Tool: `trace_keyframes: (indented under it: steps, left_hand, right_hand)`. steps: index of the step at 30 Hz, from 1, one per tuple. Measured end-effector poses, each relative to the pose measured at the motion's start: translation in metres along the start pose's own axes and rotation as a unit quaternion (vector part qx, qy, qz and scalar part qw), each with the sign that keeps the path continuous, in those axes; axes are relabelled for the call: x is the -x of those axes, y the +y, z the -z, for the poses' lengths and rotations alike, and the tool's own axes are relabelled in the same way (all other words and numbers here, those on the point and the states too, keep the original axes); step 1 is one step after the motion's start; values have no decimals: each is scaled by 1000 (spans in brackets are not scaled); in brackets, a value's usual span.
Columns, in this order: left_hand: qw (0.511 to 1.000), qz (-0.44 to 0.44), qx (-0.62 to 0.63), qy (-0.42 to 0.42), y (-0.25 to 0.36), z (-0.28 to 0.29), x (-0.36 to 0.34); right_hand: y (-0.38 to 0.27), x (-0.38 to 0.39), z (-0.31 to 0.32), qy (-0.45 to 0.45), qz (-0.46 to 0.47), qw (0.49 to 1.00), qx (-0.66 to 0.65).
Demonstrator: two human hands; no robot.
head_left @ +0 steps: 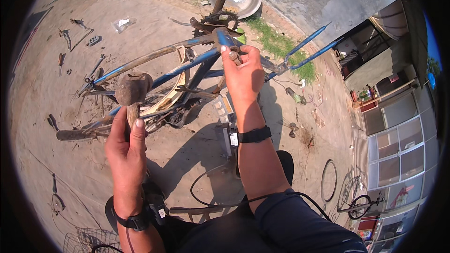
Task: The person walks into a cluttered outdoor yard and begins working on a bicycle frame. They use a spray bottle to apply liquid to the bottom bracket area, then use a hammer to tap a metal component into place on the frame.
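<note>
A hammer [133, 89] with a rusty, worn head and a short wooden handle stands upright in my left hand [125, 152], fingers wrapped around the handle. My right hand [245, 78] pinches a short rusty metal pin or bolt [235, 58] against the bottom bracket shell of a blue, rusty bicycle frame [201, 57]. The pin's lower part is hidden by my fingers and the frame. Just beyond that hand is a dark chainring with a crank [219, 20]. A curved, pale mudguard [168, 94] lies along the frame, left of my right hand.
A round metal basin [257, 1] sits at the back beside a grass strip [281, 47]. Screwdriver [61, 61] and scattered parts lie on the ground at left. A wire basket [86, 240] is at lower left. Right stand a bicycle [360, 207] and glazed doors [403, 145].
</note>
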State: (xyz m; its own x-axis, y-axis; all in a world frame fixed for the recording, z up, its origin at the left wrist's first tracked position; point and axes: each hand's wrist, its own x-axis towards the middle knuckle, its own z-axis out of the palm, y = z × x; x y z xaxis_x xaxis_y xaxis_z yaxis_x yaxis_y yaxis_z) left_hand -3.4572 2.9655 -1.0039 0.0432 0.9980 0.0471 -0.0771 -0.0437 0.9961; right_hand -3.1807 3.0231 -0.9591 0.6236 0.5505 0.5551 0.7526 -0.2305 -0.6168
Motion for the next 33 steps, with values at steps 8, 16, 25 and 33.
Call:
trace_keyframes:
  steps: [8,16,25,33]
  left_hand:
    - [1000,2,13,0,1,-1,-1]
    - [998,44,35,-11,10,0,3]
    - [998,42,32,-13,10,1,4]
    - [999,43,31,-10,10,-1,4]
  right_hand:
    - [17,5,-2,31,163,985,41]
    - [17,-1,1,19,178,979,98]
    - [15,-1,-2,16,88,993,79]
    - [2,-8,4,-33,30,995,92]
